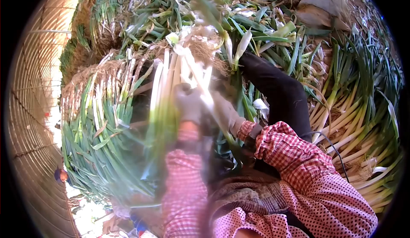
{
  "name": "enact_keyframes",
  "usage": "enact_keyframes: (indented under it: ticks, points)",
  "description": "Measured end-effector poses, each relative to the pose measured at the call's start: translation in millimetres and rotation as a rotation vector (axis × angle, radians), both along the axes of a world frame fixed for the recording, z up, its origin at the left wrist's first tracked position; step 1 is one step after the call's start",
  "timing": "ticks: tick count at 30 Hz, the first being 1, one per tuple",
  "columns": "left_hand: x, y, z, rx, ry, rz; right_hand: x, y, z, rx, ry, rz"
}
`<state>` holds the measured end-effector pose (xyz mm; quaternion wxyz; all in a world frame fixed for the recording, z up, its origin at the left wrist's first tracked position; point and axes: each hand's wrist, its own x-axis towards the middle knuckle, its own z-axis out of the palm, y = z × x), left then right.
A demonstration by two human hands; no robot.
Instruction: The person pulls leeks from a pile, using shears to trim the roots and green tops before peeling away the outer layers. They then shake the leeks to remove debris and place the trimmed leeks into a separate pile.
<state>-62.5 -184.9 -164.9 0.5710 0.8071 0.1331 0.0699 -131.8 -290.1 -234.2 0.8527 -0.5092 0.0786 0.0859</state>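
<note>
Leek (196,75) (white end uppermost) slants down to right.

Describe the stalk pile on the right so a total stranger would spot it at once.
Start at the bent dark leg right of centre and look past its knee to the right edge. The stalk pile there has white stems toward the leg and dark green leaves outermost. Unlike the left-side bundle, topped with brown roots, its long stems show mostly white.

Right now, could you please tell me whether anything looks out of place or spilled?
Yes, perhaps: leaf scraps lie strewn in a tangle across the top of the view, pointing every way, unlike the neatly lined-up green onions at the left.
</note>
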Motion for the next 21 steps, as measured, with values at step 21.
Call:
enact_keyframes:
  ticks: [21]
  points:
    - [-64.4, -26.7, 160.6, -0.535, -0.206, -0.016, 20.9, 8.9, -25.9, 0.216, 0.338, -0.22]
